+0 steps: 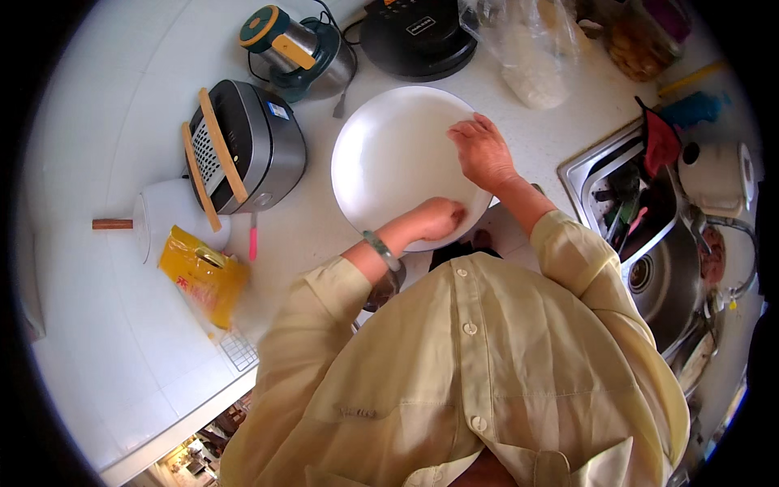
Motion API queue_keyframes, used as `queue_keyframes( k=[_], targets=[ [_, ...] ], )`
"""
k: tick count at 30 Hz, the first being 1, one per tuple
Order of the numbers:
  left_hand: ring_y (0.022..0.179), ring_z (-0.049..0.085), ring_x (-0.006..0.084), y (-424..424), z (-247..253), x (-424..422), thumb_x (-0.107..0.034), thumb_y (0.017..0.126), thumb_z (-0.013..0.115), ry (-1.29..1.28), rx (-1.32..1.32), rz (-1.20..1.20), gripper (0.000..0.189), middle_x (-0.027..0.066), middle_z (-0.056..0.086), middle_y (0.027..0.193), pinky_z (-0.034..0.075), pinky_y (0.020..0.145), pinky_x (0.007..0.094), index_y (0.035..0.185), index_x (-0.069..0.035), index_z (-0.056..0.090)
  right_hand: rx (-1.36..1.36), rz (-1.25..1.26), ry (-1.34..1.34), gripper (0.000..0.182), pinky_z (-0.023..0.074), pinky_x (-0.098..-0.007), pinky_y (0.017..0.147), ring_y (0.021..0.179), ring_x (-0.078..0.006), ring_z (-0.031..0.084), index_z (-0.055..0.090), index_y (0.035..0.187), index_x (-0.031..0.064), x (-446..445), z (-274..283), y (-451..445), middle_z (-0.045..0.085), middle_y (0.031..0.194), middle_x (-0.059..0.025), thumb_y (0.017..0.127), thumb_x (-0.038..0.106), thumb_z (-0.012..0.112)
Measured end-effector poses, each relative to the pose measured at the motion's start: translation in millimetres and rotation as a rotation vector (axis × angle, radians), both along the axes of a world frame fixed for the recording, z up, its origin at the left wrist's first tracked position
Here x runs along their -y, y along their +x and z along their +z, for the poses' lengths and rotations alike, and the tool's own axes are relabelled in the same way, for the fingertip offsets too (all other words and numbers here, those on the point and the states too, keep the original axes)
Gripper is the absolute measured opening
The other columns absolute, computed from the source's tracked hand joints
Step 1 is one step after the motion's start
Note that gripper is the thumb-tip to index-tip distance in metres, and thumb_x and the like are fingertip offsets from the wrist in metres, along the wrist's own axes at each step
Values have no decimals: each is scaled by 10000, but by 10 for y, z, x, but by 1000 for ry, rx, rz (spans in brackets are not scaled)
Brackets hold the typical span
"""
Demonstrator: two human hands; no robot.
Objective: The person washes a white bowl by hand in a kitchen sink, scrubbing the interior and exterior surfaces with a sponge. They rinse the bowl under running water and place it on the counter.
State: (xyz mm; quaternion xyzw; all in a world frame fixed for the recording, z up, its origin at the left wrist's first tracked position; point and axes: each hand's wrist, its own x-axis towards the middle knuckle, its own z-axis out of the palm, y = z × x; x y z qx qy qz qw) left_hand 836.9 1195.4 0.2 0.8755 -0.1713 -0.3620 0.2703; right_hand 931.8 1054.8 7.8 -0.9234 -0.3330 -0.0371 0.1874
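A wide white basin (389, 152) sits on the counter right in front of me, its inside pale and smooth. My left hand (439, 218) is over the near side of the basin, fingers curled in; a green bangle (381, 249) circles that wrist. At the right rim is my right hand (485, 152), its fingers bent inward over the basin. Whether either hand pinches something is hidden by the curled fingers. Both forearms come out of rolled light-yellow shirt sleeves.
Left stand a grey rice cooker (286, 134) bearing a wood-framed grater (207, 158), a pink-handled knife (253, 240) and a yellow plastic package (207, 277). Behind are a food chopper (304, 58), a black electric griddle (420, 42) and a plastic bag (532, 61). A steel sink (660, 286) lies right.
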Motion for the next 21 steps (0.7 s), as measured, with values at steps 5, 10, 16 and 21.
queue_keyframes(
  k=[5, 10, 16, 21],
  targets=[
    [1030, 570, 314, -23, -160, -5, -112, 899, 473, -449, -52, 221, 281, 181, 605, 1115, 423, 894, 380, 1148, -9, 550, 60, -4, 5, 310, 247, -366, 1106, 1135, -189, 509, 615, 1058, 89, 14, -71, -12, 598, 1098, -47, 777, 45, 493],
    [1089, 553, 272, -224, 185, -737, -108, 896, 469, -126, -212, -68, 297, 131, 598, 1182, 407, 938, 351, 1160, -36, 583, 43, 7, 22, 313, 246, -366, 1105, 1138, -192, 508, 617, 1069, 88, 5, -45, 4, 602, 1087, -52, 786, 59, 487],
    [1091, 562, 278, 5, 216, -1107, -92, 872, 496, 181, -296, -289, 306, 121, 611, 1171, 420, 945, 327, 1156, -50, 602, 44, 23, 47, 318, 254, -369, 1103, 1125, -189, 514, 611, 1071, 85, 7, -31, 17, 600, 1090, -52, 774, 40, 507],
    [1099, 557, 271, -74, 173, -545, -92, 871, 512, -318, -316, 20, 313, 123, 605, 1180, 423, 944, 333, 1170, -58, 597, 27, 29, 40, 337, 266, -369, 1097, 1121, -181, 513, 599, 1078, 82, -10, -74, 28, 594, 1101, -42, 758, 14, 517]
  ],
)
